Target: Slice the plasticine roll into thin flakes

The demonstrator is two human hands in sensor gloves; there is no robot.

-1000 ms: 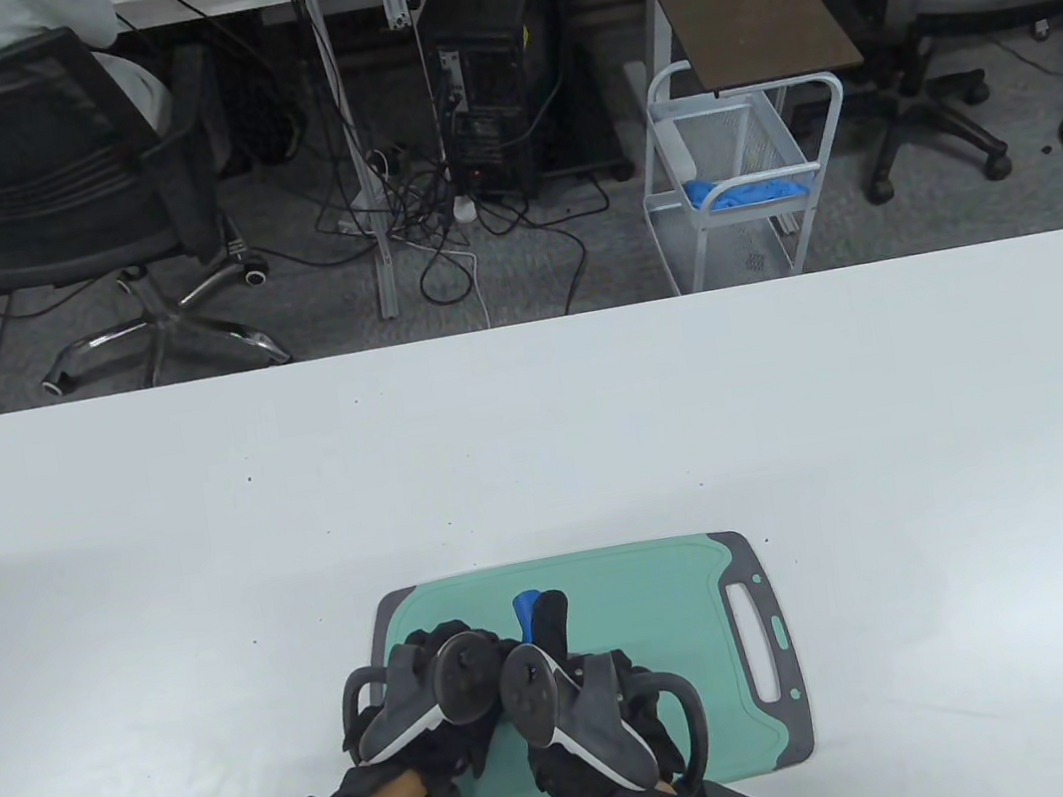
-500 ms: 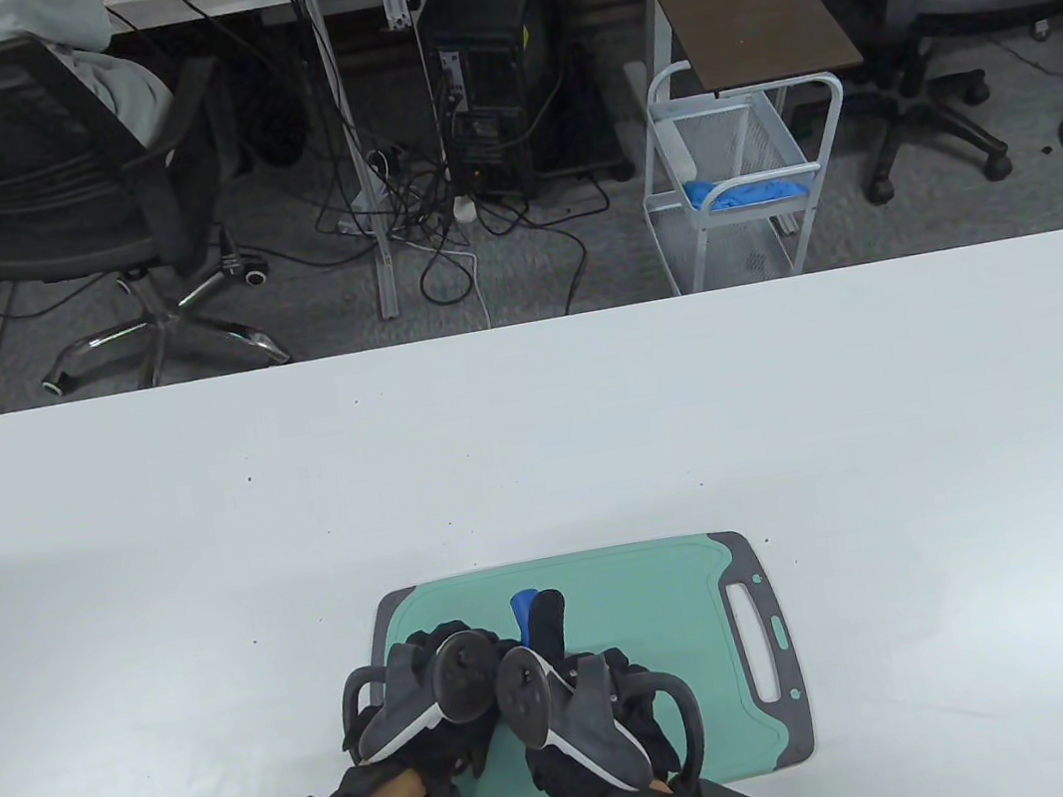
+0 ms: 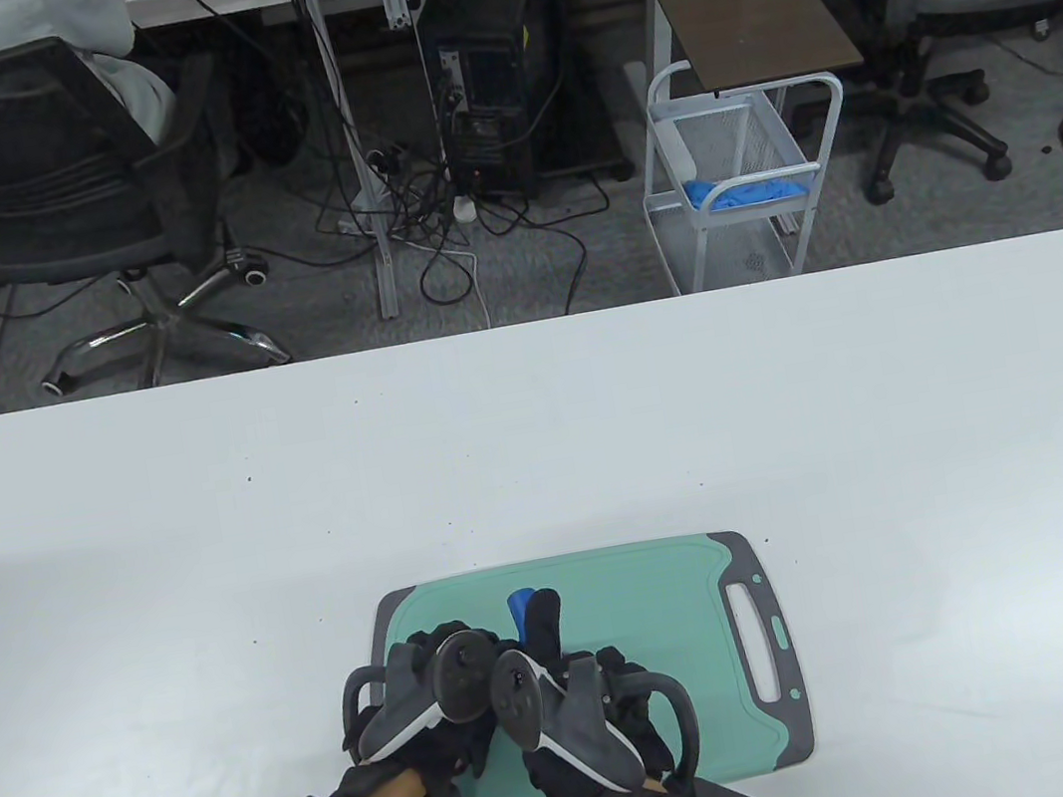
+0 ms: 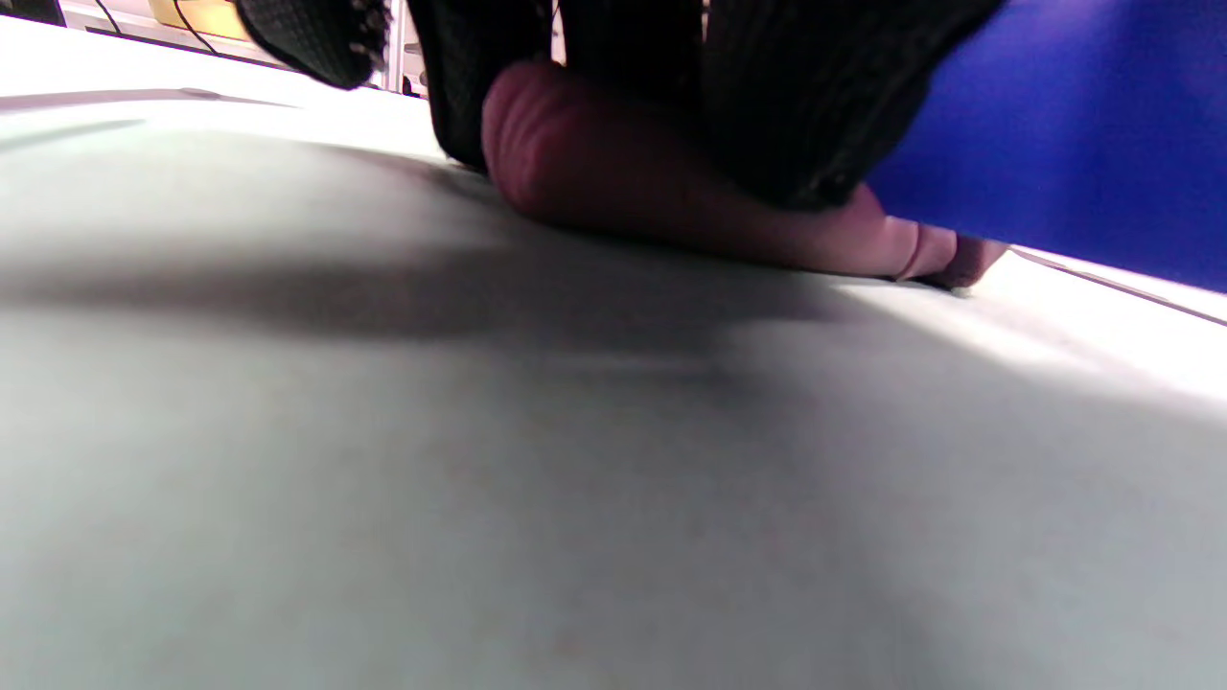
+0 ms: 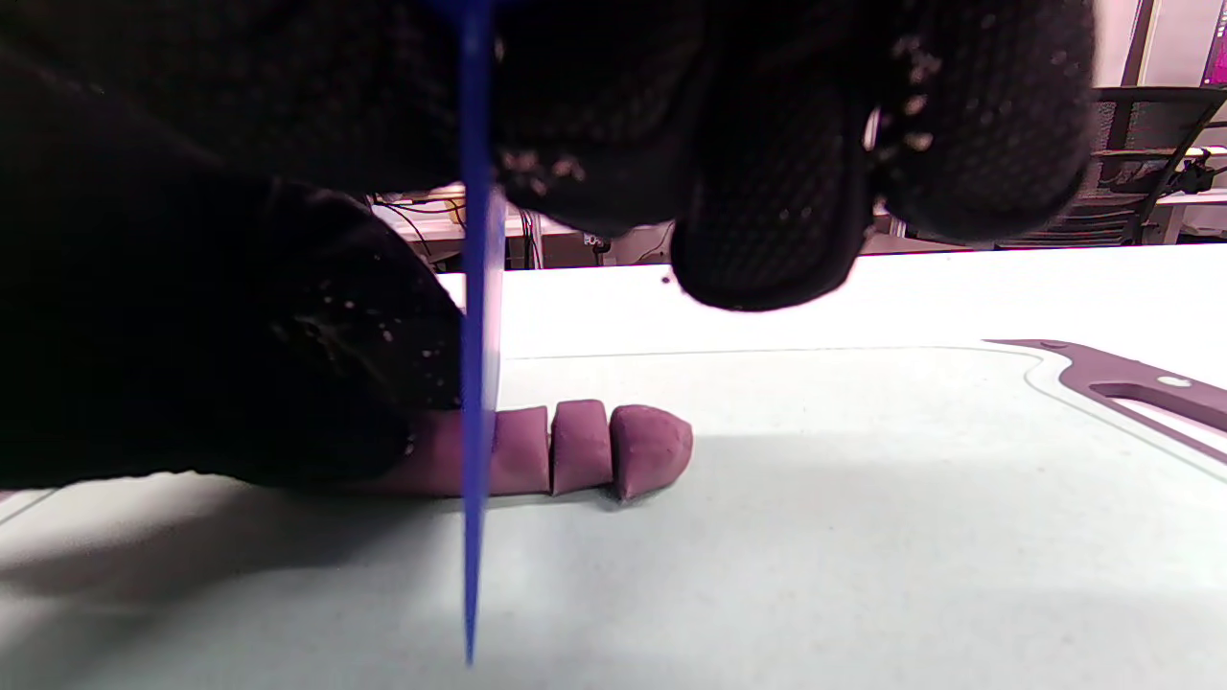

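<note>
While pressing purple plasticine roll (image 5: 537, 450) onto mint-green plastic cutting board (image 3: 654, 601) under left hand (image 3: 427, 692), with right hand (image 3: 565, 706) gripping thin blue plastic blade (image 5: 476, 383) mid-cut right beside left fingertips (image 5: 364, 383), risks nicking glove or cutting chunky slices, not flakes.

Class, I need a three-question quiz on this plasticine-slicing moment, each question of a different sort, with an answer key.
1. True or false: the plasticine roll lies on the cutting board.
2. Multiple choice: in the right wrist view, how many cut pieces sit past the blue blade? A) none B) three C) seven
3. Fill in: the left hand presses down on the ____ while the right hand holds the blade.

Key:
1. True.
2. B, three pieces, side by side at the roll's end.
3. Roll; in the left wrist view gloved fingers rest on it.
</note>
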